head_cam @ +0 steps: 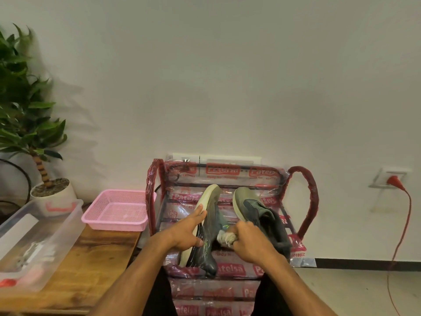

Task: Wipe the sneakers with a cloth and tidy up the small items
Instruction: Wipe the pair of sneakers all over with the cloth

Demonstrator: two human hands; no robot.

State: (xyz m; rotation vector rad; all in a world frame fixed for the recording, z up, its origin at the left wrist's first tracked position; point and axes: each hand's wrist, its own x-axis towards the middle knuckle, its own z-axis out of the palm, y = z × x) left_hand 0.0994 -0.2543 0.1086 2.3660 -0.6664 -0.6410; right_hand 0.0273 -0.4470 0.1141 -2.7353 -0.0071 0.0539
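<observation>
Plant [20,99]: at your far left, a green leafy plant stands in a white pot [54,193] against the wall.
Clear bin [41,245]: a see-through plastic container sits on the wooden table [91,265] at your left, with small items inside that are too blurred to name; something red shows at its near corner.
Pink basket [117,210]: just right of the bin, on the far end of the same table, beside the rack's red-wrapped side.
Rack [227,270]: straight ahead of you, a metal rack wrapped in clear plastic printed with red labels, its looped sides in red wrap.
Your left hand [186,231]: it grips the left sneaker [209,231] by the pale sole, thumb up along the sole's edge, fingers curled under.
Left sneaker: tipped on its side on the rack's top shelf, sole turned toward your left, dark upper facing right.
Cloth [224,238]: a bunched pale rag, pressed against the dark upper of the left sneaker.
Your right hand [248,240]: fist clenched around the cloth.
Right sneaker [257,213]: on the same shelf just right of your hands, toe pointing toward the wall, grey upper, pale sole edge.
Red cord [403,224]: at your far right, plugged into a wall socket [387,179] and hanging down to the floor.
</observation>
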